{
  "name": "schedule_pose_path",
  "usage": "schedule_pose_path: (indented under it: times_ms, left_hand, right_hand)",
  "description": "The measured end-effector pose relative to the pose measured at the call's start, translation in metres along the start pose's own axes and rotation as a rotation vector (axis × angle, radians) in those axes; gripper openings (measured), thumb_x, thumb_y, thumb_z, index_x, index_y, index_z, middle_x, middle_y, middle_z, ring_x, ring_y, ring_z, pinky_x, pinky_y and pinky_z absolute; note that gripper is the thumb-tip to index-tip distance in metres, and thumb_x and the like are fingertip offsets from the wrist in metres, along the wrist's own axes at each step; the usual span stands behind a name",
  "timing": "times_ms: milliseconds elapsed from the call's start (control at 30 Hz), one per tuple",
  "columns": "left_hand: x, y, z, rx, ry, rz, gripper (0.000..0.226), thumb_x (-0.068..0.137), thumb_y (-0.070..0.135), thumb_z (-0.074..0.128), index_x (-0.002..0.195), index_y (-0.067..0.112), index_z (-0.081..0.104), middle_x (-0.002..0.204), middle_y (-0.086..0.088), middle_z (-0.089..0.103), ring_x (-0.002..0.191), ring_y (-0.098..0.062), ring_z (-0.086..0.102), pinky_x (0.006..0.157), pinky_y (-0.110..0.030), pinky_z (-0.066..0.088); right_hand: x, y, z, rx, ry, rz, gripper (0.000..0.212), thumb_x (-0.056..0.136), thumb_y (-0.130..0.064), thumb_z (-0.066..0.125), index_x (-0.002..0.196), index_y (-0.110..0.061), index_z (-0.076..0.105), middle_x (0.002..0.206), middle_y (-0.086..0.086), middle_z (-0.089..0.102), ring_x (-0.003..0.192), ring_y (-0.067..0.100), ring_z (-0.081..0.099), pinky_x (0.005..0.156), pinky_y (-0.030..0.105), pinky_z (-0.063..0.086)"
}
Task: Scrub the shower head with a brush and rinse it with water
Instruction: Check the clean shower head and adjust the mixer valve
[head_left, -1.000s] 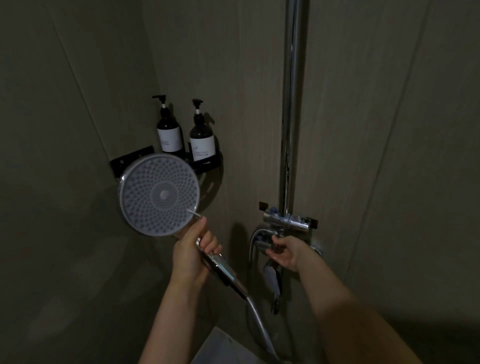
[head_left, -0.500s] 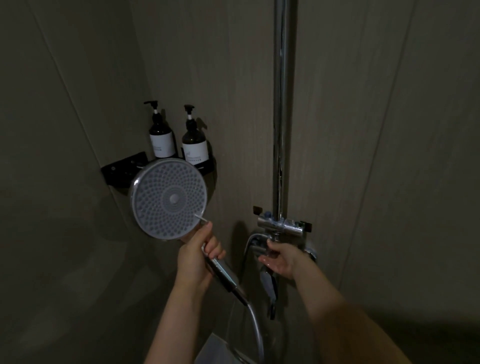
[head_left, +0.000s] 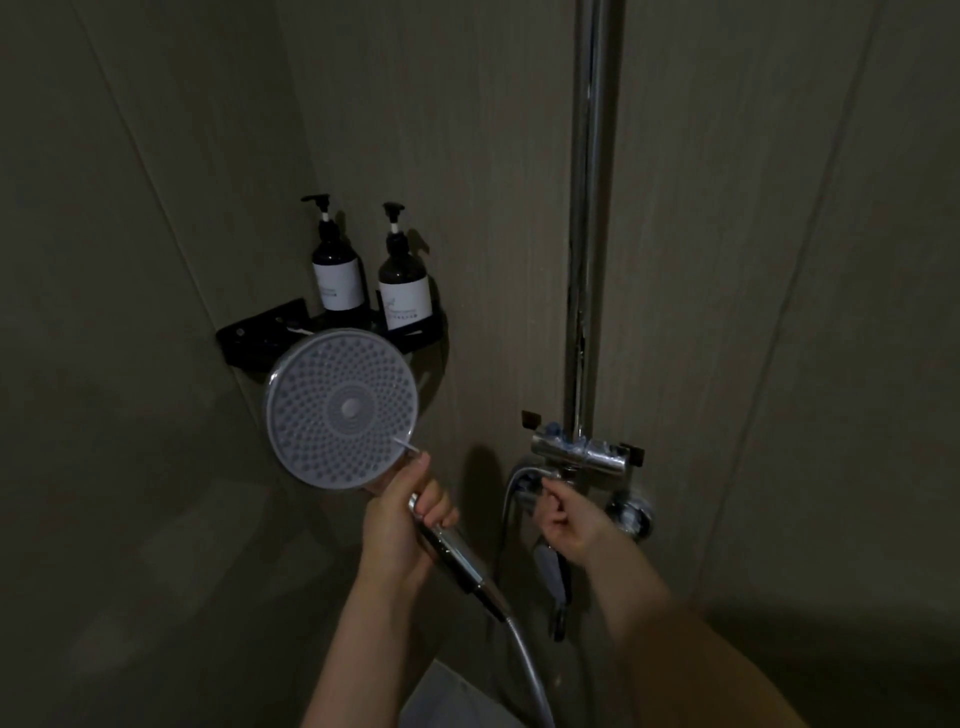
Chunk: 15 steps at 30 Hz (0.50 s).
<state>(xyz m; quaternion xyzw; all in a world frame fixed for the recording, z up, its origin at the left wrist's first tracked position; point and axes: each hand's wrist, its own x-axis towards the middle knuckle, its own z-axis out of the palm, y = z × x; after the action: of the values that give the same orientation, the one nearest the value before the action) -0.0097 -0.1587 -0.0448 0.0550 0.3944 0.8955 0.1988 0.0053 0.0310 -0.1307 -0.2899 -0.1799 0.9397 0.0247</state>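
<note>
A: Where is the head (head_left: 342, 408) now?

B: Your left hand (head_left: 402, 525) holds it up in front of the corner, the fingers closed around the chrome handle (head_left: 457, 558). The nozzle face looks toward you and a little upward, just below the black shelf (head_left: 260, 338) with two bottles (head_left: 338, 275). The hose (head_left: 527, 670) hangs down from the handle.

A: And your right hand (head_left: 569, 519)?

B: It is at the valve (head_left: 576, 454), under the chrome bar at the foot of the rail (head_left: 589, 218). Your fingers are curled there, on a small knob or lever below the bar, I think. The light is poor, so which part you pinch I cannot tell exactly.

A: Which step is this, in your opinion?

B: I see no brush in either hand, and no water comes out of the nozzles. So I judge you are at the rinse step, about to open the water. Whether the scrubbing is complete, the view does not tell.

A: What does the next move ask from you?

B: Turn or lift the control slowly, because the face points at you and a strong jet could hit you. It is better to tilt the face down or toward the wall first. Keep the left grip firm, since the hose may pull when pressure comes.
</note>
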Motion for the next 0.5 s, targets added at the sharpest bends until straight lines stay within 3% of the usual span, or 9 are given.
schedule_pose_path:
  times_ms: [167, 233, 300, 367, 500]
  left_hand:
    - [0.005, -0.004, -0.004, 0.004, -0.034, 0.008, 0.04, 0.084, 0.015, 0.051, 0.046, 0.022, 0.04, 0.036, 0.008, 0.031, 0.03, -0.004, 0.028, 0.036, -0.016, 0.028]
    - [0.004, -0.005, -0.002, 0.022, -0.055, 0.009, 0.039, 0.081, 0.016, 0.053, 0.045, 0.023, 0.042, 0.037, 0.008, 0.031, 0.03, -0.004, 0.029, 0.036, -0.016, 0.029]
    - [0.003, -0.005, 0.0, 0.045, -0.065, 0.009, 0.04, 0.082, 0.015, 0.052, 0.043, 0.023, 0.042, 0.037, 0.008, 0.031, 0.03, -0.004, 0.029, 0.037, -0.016, 0.028]
    - [0.001, -0.004, 0.003, 0.073, -0.048, -0.001, 0.045, 0.088, 0.012, 0.048, 0.045, 0.021, 0.039, 0.037, 0.008, 0.03, 0.03, -0.004, 0.027, 0.036, -0.017, 0.027]
    - [-0.001, -0.002, 0.004, 0.126, -0.015, 0.012, 0.045, 0.092, 0.01, 0.044, 0.049, 0.019, 0.037, 0.036, 0.007, 0.027, 0.029, -0.005, 0.026, 0.034, -0.016, 0.027]
  right_hand:
    - [0.004, 0.005, 0.013, -0.371, 0.259, -0.116, 0.023, 0.095, -0.012, 0.046, 0.072, -0.01, 0.049, 0.047, -0.001, 0.039, 0.022, 0.002, 0.033, 0.024, 0.011, 0.018]
    - [0.005, 0.008, 0.019, -0.535, 0.365, -0.195, 0.02, 0.094, -0.011, 0.045, 0.075, -0.012, 0.051, 0.058, 0.001, 0.041, 0.025, 0.004, 0.039, 0.027, 0.012, 0.025]
    - [0.006, 0.011, 0.024, -0.756, 0.434, -0.312, 0.018, 0.094, -0.011, 0.044, 0.1, -0.007, 0.061, 0.08, 0.009, 0.058, 0.059, 0.013, 0.064, 0.045, 0.018, 0.04]
    - [0.005, 0.013, 0.025, -1.067, 0.608, -0.365, 0.031, 0.094, -0.017, 0.044, 0.116, -0.002, 0.059, 0.113, 0.015, 0.063, 0.1, 0.025, 0.063, 0.063, 0.024, 0.039]
    - [-0.001, 0.018, 0.028, -1.298, 0.781, -0.412, 0.029, 0.094, -0.022, 0.048, 0.111, -0.003, 0.061, 0.112, 0.013, 0.065, 0.096, 0.025, 0.061, 0.068, 0.024, 0.037]
